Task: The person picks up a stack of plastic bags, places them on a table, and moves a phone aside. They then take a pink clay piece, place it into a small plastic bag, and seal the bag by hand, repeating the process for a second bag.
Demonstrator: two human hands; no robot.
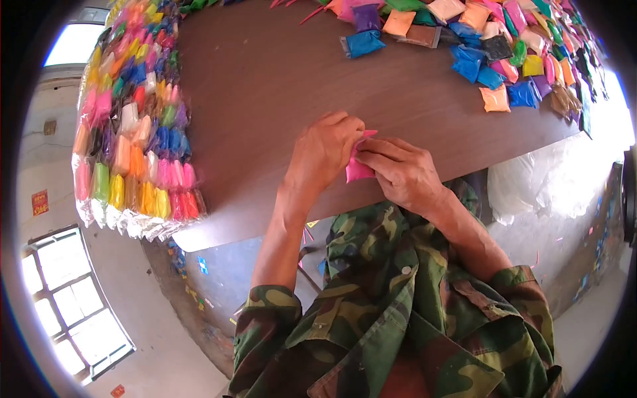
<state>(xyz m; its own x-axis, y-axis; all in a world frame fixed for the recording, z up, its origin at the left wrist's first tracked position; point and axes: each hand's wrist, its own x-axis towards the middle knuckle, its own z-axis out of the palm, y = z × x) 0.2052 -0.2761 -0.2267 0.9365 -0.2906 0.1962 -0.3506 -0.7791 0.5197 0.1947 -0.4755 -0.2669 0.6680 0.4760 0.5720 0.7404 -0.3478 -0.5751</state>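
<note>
A small bright pink packet [359, 170] is held between my two hands above the near part of the brown table [265, 99]. My left hand [326, 147] is closed, its curled fingers gripping the packet's upper left edge. From the right, my right hand [401, 169] pinches the same packet between thumb and fingers. Part of the packet is hidden behind the fingers, and its contents cannot be made out.
Clear bags of multicoloured packets [133, 152] line the table's left side. Loose coloured packets [494, 53] are heaped at the back right, among them a blue packet [365, 44]. White plastic bags [531, 186] hang beyond the right edge. Scraps litter the floor.
</note>
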